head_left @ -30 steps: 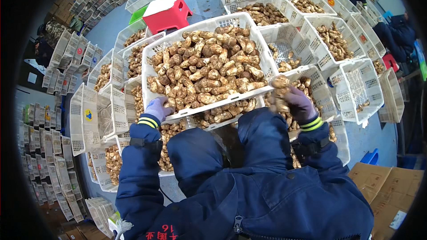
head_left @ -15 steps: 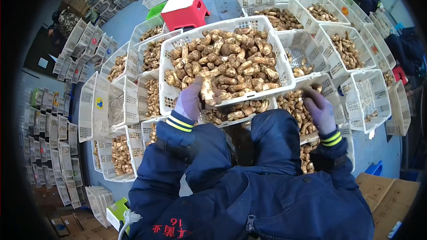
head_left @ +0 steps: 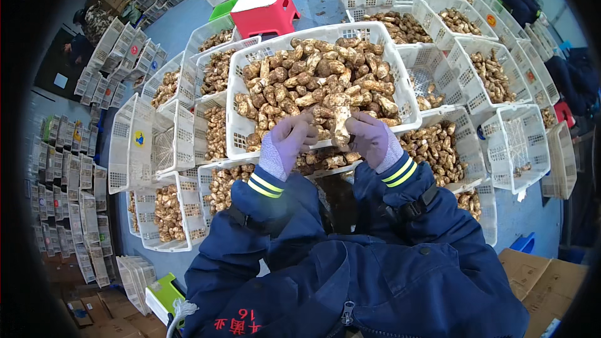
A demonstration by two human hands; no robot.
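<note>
Mushroom [head_left: 342, 126] is pinched by right hand [head_left: 374, 141] over plastic crate [head_left: 238, 133], seemingly to expose its stem; grasp by left hand [head_left: 289, 141] is unclear.

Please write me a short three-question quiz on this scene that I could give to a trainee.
1. Multiple choice: what is heaped in the large crate in front of the person? A) carrots; B) mushrooms; C) apples.
2. True or false: the red stool with the white top stands beyond that crate, as seen by the person.
3. Short answer: which hand's fingers are on the pale-stemmed mushroom at the crate's near rim?

Key:
1. B.
2. True.
3. The right hand; the left hand is beside it, but whether it touches that mushroom cannot be told.
</note>
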